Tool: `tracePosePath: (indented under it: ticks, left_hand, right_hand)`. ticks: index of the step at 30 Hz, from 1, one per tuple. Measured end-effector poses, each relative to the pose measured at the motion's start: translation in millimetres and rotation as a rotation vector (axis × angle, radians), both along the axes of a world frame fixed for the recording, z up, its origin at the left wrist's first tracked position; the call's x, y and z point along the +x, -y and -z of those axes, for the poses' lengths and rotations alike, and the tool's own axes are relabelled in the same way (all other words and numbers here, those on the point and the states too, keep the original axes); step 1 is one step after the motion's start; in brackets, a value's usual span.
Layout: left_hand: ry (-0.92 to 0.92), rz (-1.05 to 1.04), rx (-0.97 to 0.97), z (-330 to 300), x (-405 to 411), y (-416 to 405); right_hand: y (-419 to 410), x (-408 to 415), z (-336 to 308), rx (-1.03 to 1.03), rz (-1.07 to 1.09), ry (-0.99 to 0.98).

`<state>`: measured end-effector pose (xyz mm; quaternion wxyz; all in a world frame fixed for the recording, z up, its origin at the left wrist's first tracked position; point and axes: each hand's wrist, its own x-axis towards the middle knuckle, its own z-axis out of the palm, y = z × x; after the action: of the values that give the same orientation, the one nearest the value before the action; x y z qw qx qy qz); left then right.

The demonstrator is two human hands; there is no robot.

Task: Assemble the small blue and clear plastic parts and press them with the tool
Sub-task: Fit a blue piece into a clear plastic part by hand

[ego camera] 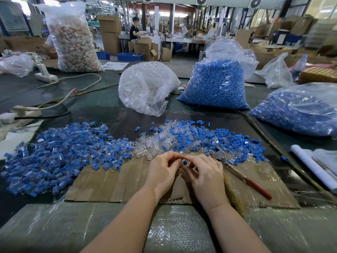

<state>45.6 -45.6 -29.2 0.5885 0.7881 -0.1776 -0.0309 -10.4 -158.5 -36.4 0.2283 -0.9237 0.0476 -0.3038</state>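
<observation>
My left hand point(162, 170) and my right hand point(206, 175) meet fingertip to fingertip over the cardboard sheet point(116, 181). Between them they pinch a small blue part point(184, 162); any clear part with it is hidden by the fingers. A heap of joined blue-and-clear pieces point(60, 154) lies to the left. Loose clear shells point(151, 145) and loose blue plugs point(231, 141) lie just beyond my hands. The pressing tool, pliers with red handles point(237, 173), lies on the cardboard right of my right hand.
Behind the piles stand a bag of clear parts point(145, 86) and two bags of blue parts point(217, 83) point(299, 108). Power strips and cables point(45, 75) lie at the left, a white roll point(313, 168) at the right. A person works at a far bench.
</observation>
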Motion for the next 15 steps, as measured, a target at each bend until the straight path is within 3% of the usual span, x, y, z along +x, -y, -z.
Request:
tracePosePath:
  ticks: [15]
  left_hand:
    - [0.000, -0.003, -0.005, 1.6, 2.7, 0.2]
  right_hand:
    - [1.8, -0.5, -3.5, 0.026, -0.006, -0.023]
